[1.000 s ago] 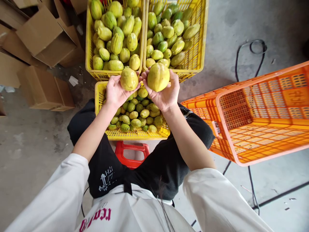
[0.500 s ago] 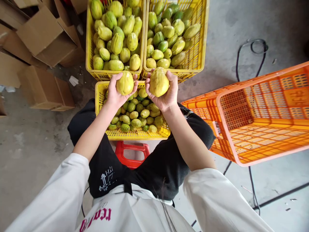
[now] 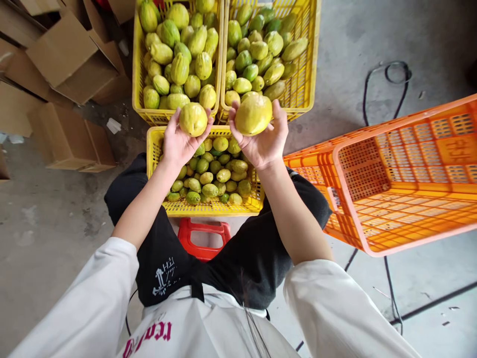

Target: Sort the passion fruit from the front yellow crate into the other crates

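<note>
My left hand [image 3: 182,145] is closed around a yellow papaya [image 3: 193,119], fingers cupped under it. A larger yellow papaya [image 3: 254,115] sits in my right hand [image 3: 264,145], held between thumb and fingers with its long side lying sideways. Both fruits are above the far rim of a yellow crate [image 3: 208,209] that stands between my knees. Smaller green-yellow fruits [image 3: 209,190] lie in that crate. Beyond my hands are a left yellow crate [image 3: 137,74] and a right yellow crate [image 3: 313,64], each holding many green and yellow papayas.
An orange crate [image 3: 354,209] lies tilted on the right, its opening facing me. Cardboard boxes [image 3: 70,134] are piled at the left. A red plastic stool [image 3: 204,253] shows between my legs. Black cable [image 3: 367,94] runs over the concrete floor [image 3: 55,238].
Both hands turn their papayas. My right hand has moved slightly right, its papaya going from end-on to sideways. The gap between the two fruits is wider; the crates have stayed put.
</note>
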Tool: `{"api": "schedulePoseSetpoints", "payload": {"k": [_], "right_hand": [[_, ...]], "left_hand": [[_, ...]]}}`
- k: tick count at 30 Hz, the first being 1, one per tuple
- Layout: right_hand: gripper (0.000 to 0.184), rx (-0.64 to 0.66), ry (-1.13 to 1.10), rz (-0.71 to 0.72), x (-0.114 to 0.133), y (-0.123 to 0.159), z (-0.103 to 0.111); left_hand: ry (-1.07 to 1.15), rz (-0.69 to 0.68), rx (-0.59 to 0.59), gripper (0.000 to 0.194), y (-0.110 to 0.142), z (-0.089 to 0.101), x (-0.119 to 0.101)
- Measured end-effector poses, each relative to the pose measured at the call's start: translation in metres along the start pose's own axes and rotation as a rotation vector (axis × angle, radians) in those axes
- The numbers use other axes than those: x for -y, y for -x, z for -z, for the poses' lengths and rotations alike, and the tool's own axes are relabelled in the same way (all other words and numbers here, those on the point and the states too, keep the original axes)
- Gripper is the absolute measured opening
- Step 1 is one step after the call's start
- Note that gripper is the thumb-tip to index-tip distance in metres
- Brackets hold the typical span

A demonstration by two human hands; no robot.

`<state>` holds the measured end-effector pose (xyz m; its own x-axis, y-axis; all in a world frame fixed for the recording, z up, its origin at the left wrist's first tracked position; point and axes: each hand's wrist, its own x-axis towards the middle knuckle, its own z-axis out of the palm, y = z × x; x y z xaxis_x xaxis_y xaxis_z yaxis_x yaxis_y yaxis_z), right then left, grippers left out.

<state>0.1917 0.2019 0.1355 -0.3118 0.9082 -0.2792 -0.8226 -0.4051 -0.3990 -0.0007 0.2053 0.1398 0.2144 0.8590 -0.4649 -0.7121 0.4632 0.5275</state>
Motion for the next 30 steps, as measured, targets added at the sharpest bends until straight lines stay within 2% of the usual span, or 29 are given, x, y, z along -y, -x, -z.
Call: {"api": "schedulePoseSetpoints", "payload": {"k": [7, 9, 12, 14, 16, 17, 20, 22, 24, 28, 30], "right_hand": [[0.027, -0.080, 0.038, 0.038, 0.001, -0.002, 0.003], [0.033, -0.062, 0.050, 0.023, -0.001, -0.004, 0.004], [0.048, -0.019, 0.061, -0.045, -0.004, -0.004, 0.002], [0.050, 0.011, 0.061, -0.058, -0.004, -0.002, 0.000], [0.046, 0.032, 0.049, -0.042, -0.005, -0.001, -0.002], [0.042, 0.034, 0.037, -0.037, -0.005, 0.000, -0.003], [0.031, 0.017, 0.009, -0.059, -0.006, -0.001, -0.004], [0.028, 0.019, 0.020, -0.066, -0.007, -0.003, -0.004], [0.033, 0.022, 0.053, -0.054, -0.007, -0.005, -0.003], [0.056, 0.024, 0.085, -0.088, -0.007, -0.008, 0.004], [0.055, 0.008, 0.068, -0.092, -0.009, -0.010, 0.010]], "left_hand": [[0.015, 0.049, -0.081, 0.038, 0.002, -0.002, -0.005], [-0.012, 0.041, -0.085, 0.036, 0.002, 0.000, -0.005], [-0.038, 0.018, -0.037, 0.042, 0.002, 0.003, -0.003], [-0.001, 0.007, 0.053, 0.049, 0.003, 0.005, -0.002], [0.023, -0.004, 0.111, 0.050, 0.004, 0.006, -0.003], [0.011, -0.011, 0.103, 0.049, 0.004, 0.005, -0.003], [-0.068, -0.039, 0.003, 0.045, 0.003, 0.002, -0.005], [-0.079, -0.055, -0.015, 0.043, 0.003, -0.002, -0.005], [-0.046, -0.063, 0.029, 0.044, 0.003, -0.005, -0.004], [0.000, 0.000, 0.118, 0.046, 0.004, -0.004, 0.000], [-0.020, 0.047, 0.125, 0.045, 0.004, -0.002, 0.003]]}}
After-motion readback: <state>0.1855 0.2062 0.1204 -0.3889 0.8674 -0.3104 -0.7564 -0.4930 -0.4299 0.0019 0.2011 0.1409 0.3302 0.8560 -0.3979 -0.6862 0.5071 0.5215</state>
